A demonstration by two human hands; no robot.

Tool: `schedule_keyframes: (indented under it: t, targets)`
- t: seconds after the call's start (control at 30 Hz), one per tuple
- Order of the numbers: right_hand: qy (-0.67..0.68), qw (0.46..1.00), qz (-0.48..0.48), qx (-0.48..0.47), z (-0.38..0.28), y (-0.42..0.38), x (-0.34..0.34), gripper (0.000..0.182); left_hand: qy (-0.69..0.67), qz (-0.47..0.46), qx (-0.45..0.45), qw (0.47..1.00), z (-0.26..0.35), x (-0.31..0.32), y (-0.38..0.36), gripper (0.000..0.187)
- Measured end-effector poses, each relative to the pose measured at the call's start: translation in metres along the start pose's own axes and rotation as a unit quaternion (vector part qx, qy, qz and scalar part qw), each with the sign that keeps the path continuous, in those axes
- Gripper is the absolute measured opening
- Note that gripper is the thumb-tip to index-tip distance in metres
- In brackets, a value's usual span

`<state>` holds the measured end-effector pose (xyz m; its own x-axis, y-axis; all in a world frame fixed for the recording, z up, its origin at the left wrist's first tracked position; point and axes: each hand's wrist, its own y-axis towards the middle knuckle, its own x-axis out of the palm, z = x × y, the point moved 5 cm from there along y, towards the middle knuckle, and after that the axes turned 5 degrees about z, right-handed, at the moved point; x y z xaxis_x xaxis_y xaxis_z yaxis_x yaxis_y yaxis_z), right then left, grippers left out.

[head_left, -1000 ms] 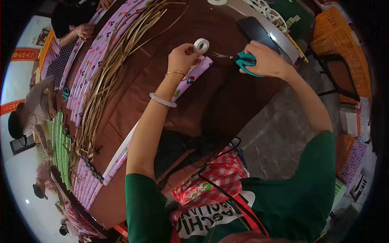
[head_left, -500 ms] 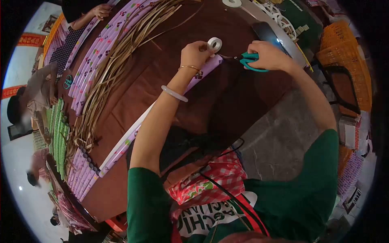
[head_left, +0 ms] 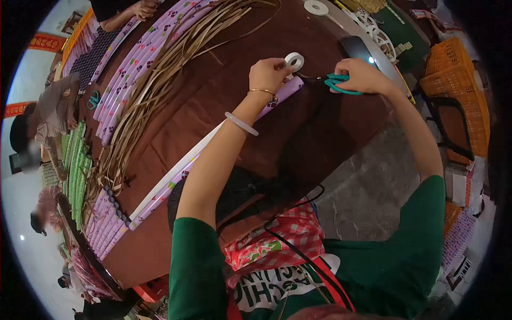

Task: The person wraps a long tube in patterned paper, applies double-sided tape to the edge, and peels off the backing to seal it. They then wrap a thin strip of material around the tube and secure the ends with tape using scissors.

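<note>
My left hand (head_left: 265, 76) pinches a roll of white tape (head_left: 301, 63) between thumb and fingers, above the end of a purple patterned tube (head_left: 288, 92). The tube runs under my left forearm, and a long white strip (head_left: 178, 166) lies along it. My right hand (head_left: 364, 76) is closed around the teal handles of a pair of scissors (head_left: 341, 85). The handles are nearly together and the blades point at the tape roll; the tips are hard to make out. Whether my left hand also touches the tube is hidden.
Purple patterned tubes (head_left: 140, 56) and brown strips (head_left: 133, 114) cover the table's left side, with green tubes (head_left: 77, 173) farther left. A phone (head_left: 356, 48) and another tape roll (head_left: 316, 7) lie at the back right. An orange crate (head_left: 453, 80) stands right. A co-worker's hand (head_left: 144, 9) shows upper left.
The scissor handles have come closer together, and the scissors are slightly farther right. My left hand still holds the tape roll. The whole view has shifted a little.
</note>
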<state>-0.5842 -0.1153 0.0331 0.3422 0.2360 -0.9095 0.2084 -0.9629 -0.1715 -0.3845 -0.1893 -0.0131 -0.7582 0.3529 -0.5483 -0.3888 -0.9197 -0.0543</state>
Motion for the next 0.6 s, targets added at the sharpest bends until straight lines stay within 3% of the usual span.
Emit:
schedule_keyframes:
  t: [0.47,0.6]
  targets:
    - [0.007,1.0,-0.013,-0.018,0.0,0.012,0.003,0.036,0.054,0.009,0.023,0.998,0.002,-0.002,0.002,0.026]
    - [0.004,1.0,-0.019,-0.012,0.001,0.006,0.002,0.039,0.022,-0.009,-0.013,1.0,0.001,-0.002,0.0,0.026]
